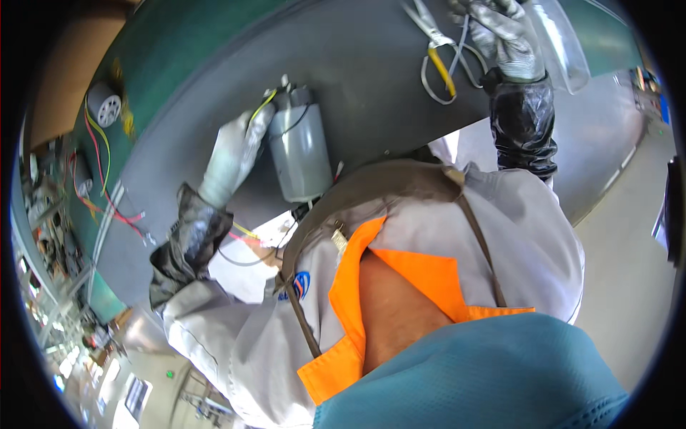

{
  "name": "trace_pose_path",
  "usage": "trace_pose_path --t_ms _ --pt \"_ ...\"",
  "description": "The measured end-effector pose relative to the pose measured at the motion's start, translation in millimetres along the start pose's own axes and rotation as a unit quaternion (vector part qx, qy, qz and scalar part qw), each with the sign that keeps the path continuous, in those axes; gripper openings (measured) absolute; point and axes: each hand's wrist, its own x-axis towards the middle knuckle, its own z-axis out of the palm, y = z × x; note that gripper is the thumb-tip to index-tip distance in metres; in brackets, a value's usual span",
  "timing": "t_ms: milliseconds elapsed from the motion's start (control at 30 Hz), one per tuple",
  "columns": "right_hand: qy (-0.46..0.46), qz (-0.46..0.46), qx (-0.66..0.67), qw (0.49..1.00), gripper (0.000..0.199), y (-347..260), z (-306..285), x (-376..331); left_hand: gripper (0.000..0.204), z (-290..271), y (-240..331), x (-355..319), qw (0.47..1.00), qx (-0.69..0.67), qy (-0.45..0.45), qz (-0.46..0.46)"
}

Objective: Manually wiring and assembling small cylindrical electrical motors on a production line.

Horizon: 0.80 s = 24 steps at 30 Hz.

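Gray motor (300,151), center-left of frame, upper half, over dark bench top (357,68). Body is a smooth, plain gray cylinder, slightly tilted, top end leaning left. Darker cap at upper end with a small pale metal tip sticking out; thin black wire runs across the upper body. Lower end has a light rim, black piece just below it. Short yellow wire (264,104) at top left of the motor.

Left hand (239,146), pale glove, dark sleeve cover: fingers bent against motor's upper left side, yellow wire at the fingertips; can't tell if it grips motor, wire or both.

Right hand (506,36), upper right, gray-white glove: fingers curled, thin pale strip beside them; grip can't be told, top edge cuts it off. Scissors (447,73) with yellow on one handle just left; clear plastic item (568,53) just right. Second motor (105,106), upper left, with red and yellow wires.
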Motion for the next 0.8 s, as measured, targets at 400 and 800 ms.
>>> trace_pose_path --t_ms 400,800 --pt "-0.067 0.074 -0.193 0.976 0.02 123.9 99.8 -55.0 0.043 -34.5 46.2 -14.5 0.97 -0.052 -0.201 -0.127" --pt "-0.081 -0.044 -0.087 0.992 0.02 107.5 72.0 -66.2 0.041 -23.2 57.3 -28.5 0.964 -0.072 -0.17 -0.191"
